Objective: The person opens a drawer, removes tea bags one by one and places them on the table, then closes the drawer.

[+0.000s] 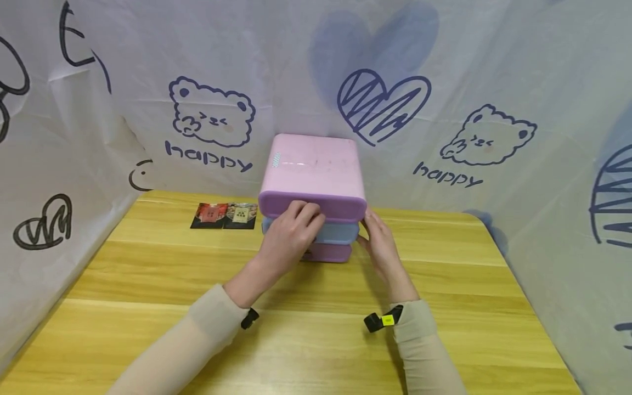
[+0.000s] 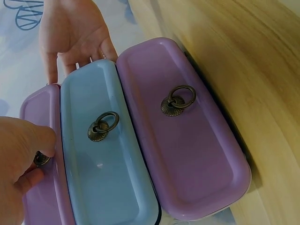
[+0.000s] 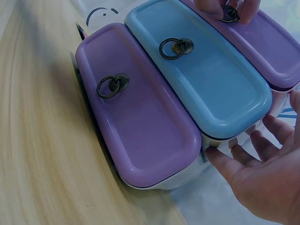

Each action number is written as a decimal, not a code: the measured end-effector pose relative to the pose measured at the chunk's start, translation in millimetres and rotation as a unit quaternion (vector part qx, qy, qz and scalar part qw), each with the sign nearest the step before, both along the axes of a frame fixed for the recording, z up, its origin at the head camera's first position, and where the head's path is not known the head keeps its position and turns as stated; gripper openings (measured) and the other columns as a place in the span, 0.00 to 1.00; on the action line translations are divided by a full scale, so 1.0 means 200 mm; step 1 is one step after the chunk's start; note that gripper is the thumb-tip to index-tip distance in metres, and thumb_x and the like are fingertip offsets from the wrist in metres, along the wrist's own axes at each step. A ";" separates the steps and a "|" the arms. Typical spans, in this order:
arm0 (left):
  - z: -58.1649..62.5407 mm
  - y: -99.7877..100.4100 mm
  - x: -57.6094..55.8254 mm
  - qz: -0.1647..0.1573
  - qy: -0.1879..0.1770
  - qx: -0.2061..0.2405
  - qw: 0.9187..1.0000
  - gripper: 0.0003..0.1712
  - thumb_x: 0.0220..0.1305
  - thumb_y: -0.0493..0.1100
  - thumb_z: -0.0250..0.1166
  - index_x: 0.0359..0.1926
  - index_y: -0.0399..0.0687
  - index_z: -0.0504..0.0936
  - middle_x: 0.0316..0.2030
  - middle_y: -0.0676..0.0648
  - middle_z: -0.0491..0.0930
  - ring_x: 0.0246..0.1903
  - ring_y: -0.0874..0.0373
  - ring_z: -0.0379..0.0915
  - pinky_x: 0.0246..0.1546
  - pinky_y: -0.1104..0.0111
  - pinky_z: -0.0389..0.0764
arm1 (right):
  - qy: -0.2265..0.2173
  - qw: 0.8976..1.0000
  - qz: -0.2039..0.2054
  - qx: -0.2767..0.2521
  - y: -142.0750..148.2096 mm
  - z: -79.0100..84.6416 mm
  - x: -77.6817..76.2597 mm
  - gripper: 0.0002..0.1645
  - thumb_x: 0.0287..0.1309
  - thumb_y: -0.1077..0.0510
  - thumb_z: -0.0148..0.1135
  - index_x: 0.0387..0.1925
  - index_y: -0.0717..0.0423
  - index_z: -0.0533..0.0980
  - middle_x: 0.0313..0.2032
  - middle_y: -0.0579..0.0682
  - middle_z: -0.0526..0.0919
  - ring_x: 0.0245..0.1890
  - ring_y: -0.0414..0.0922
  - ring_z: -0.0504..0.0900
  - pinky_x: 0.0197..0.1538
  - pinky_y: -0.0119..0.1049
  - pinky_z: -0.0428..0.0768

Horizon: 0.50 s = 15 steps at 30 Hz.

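Note:
A small three-drawer cabinet (image 1: 316,164) with a pink top stands at the back of the table. Its top drawer (image 1: 343,207) is purple, the middle drawer (image 2: 108,168) light blue and the bottom drawer (image 2: 187,154) purple, each fitted with a bronze ring pull. My left hand (image 1: 293,233) pinches the top drawer's ring pull (image 3: 229,14) between thumb and fingers. At the cabinet's right side, my right hand (image 1: 382,244) rests its spread, extended fingers (image 3: 262,145) against the side wall. Rings on the middle (image 3: 176,48) and bottom drawers (image 3: 112,86) hang untouched.
Two small dark packets, one with a red label (image 1: 209,215) and one with a pale label (image 1: 241,215), lie left of the cabinet. The table (image 1: 316,340) has a yellow wood-grain top. A white printed cloth (image 1: 296,66) hangs behind and along both sides.

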<state>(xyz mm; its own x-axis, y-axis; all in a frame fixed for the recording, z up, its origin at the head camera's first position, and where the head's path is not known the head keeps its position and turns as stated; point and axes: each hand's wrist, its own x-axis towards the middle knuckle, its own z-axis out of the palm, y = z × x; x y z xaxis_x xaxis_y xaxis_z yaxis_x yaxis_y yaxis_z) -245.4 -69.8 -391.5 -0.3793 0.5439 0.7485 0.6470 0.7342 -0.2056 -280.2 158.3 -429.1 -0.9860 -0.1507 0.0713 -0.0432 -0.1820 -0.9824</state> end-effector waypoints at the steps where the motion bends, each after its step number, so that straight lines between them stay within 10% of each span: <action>1: 0.00 0.00 0.00 0.000 0.000 0.001 1.000 0.08 0.71 0.27 0.61 0.45 0.37 0.85 0.46 0.40 0.80 0.44 0.46 0.75 0.44 0.62 0.85 | 0.000 1.000 0.000 0.000 0.00 0.00 0.00 0.32 0.83 0.48 0.41 0.79 0.56 0.61 0.78 0.53 0.62 0.79 0.48 0.57 0.75 0.55 0.66; 15: -0.02 -0.01 0.01 0.049 0.053 -0.030 0.997 0.09 0.73 0.34 0.62 0.47 0.43 0.87 0.48 0.44 0.83 0.46 0.48 0.79 0.45 0.58 0.83 | 0.003 1.000 0.006 0.003 0.01 0.00 -0.01 0.32 0.83 0.47 0.41 0.79 0.56 0.61 0.78 0.54 0.62 0.79 0.49 0.57 0.75 0.56 0.64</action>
<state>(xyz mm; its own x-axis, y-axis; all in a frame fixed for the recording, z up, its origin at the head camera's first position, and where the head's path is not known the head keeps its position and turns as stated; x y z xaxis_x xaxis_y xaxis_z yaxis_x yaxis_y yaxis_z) -243.8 -72.5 -395.1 -0.3524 0.5534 0.7547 0.5456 0.7767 -0.3148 -281.4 159.4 -429.4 -0.9836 -0.1634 0.0763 -0.0470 -0.1764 -0.9832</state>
